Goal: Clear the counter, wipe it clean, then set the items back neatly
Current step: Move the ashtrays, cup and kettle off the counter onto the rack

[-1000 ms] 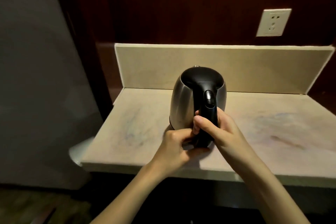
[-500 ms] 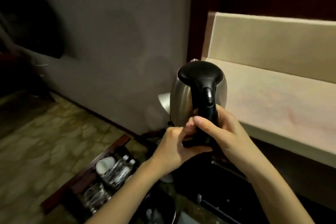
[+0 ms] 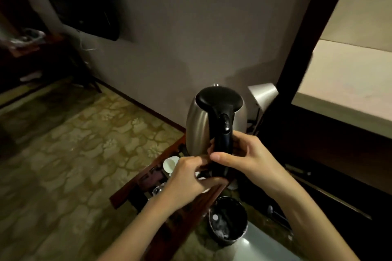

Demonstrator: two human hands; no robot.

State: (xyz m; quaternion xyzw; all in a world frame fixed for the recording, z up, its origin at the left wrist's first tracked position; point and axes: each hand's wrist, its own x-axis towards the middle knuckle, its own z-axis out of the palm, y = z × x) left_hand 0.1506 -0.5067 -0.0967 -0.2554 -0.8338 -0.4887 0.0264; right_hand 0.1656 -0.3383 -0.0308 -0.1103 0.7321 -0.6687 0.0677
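The steel electric kettle hangs in mid-air, clear of the counter, above a wooden tray of cups on the floor. The right hand is wrapped tight round its black handle; the left hand has its fingers curled closed beneath the base. The polished body looks slippery — the handle is the grip. It may hold water, so keep it upright.

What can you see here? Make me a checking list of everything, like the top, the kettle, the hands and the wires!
Surface: counter at right, bare where visible.
Job's things: steel kettle held in the air above a wooden tray on the floor; the tray holds a white cup.
Clutter: round bin on the floor.
Grippers: right hand wraps the black handle; left hand steadies its lower end.
Cables: nothing seen clearly.
Surroundings: patterned carpet, grey wall.
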